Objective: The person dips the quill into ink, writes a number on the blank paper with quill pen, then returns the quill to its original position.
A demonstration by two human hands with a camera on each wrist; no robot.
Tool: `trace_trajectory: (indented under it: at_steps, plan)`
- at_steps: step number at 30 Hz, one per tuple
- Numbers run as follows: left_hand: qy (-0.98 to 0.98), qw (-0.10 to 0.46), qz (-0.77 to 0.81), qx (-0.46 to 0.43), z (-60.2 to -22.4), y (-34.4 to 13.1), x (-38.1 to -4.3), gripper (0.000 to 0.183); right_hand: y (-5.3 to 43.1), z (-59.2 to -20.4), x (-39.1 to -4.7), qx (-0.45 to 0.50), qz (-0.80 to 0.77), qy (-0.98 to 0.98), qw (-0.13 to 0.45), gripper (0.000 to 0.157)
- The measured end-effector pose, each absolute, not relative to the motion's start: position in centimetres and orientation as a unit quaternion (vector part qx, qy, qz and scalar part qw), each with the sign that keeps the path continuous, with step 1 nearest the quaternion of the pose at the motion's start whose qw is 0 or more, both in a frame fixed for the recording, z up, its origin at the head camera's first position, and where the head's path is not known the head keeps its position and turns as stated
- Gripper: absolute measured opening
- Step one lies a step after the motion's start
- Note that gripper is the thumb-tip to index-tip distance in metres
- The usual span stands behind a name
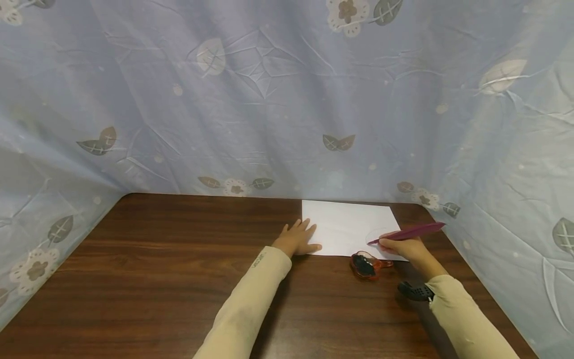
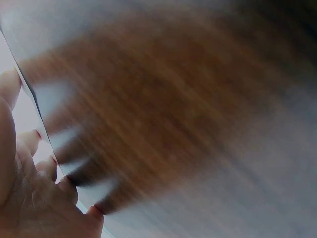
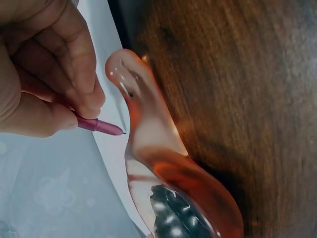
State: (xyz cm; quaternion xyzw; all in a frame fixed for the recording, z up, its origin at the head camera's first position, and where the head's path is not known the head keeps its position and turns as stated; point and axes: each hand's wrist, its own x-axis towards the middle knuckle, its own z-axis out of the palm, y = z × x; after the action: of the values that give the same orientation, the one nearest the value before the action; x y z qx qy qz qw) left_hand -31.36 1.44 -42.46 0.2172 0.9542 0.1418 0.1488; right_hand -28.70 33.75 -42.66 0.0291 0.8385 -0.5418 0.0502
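A sheet of white paper lies near the table's back edge, toward the right. My left hand rests with spread fingers on its left edge; in the left wrist view the fingertips meet that edge. With thumb and fingers, my right hand pinches a burgundy pen with a broad, feather-like upper end. Its tip points at the paper's right half, beside a faint curved line. Just in front of the paper sits an orange see-through dish with a short handle and something dark and shiny inside.
The dark brown wooden table stretches left and toward me. Pale blue patterned cloth hangs behind it and along both sides. A black band is on the right wrist.
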Motion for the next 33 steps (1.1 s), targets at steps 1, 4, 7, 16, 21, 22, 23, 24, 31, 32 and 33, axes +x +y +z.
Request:
trace_trajectory:
  at_steps: [1, 4, 7, 16, 21, 22, 23, 24, 31, 32, 33]
  plan:
    - [0.954, 0.148, 0.143, 0.216, -42.5, 1.4, -31.4, 0.072, 33.8, -42.7, -28.6, 0.026, -0.544, 0.837, 0.051, 0.046]
    - [0.954, 0.147, 0.146, 0.217, -42.4, 1.4, -31.4, 0.072, 34.0, -42.7, -28.5, 0.015, -0.552, 0.832, 0.055, 0.045]
    - [0.954, 0.147, 0.148, 0.217, -42.4, 1.4, -31.4, 0.071, 34.3, -42.7, -28.4, 0.006, -0.566, 0.823, 0.057, 0.043]
    - [0.954, 0.148, 0.148, 0.214, -42.4, 1.5, -31.5, 0.072, 35.0, -42.5, -27.5, 0.003, -0.550, 0.833, 0.058, 0.042]
    - [0.953, 0.148, 0.149, 0.218, -42.3, 1.5, -31.3, 0.072, 35.4, -42.5, -27.2, -0.001, -0.574, 0.816, 0.067, 0.039]
    - [0.953, 0.148, 0.148, 0.219, -42.3, 1.5, -31.3, 0.072, 35.5, -42.6, -27.1, -0.003, -0.580, 0.812, 0.068, 0.038]
    - [0.953, 0.148, 0.148, 0.220, -42.3, 1.4, -31.3, 0.072, 35.6, -42.6, -27.1, -0.002, -0.585, 0.808, 0.069, 0.038]
    - [0.953, 0.148, 0.148, 0.221, -42.3, 1.4, -31.3, 0.072, 35.7, -42.6, -27.0, -0.003, -0.584, 0.809, 0.069, 0.038]
    - [0.953, 0.147, 0.146, 0.219, -42.6, 1.5, -31.5, 0.071, 36.3, -42.4, -26.7, 0.001, -0.542, 0.839, 0.055, 0.043]
    - [0.953, 0.148, 0.146, 0.218, -42.5, 1.5, -31.5, 0.071, 36.4, -42.4, -26.7, 0.003, -0.543, 0.838, 0.054, 0.043]
    - [0.953, 0.149, 0.146, 0.218, -42.5, 1.5, -31.4, 0.071, 36.5, -42.4, -26.7, 0.004, -0.542, 0.839, 0.053, 0.043]
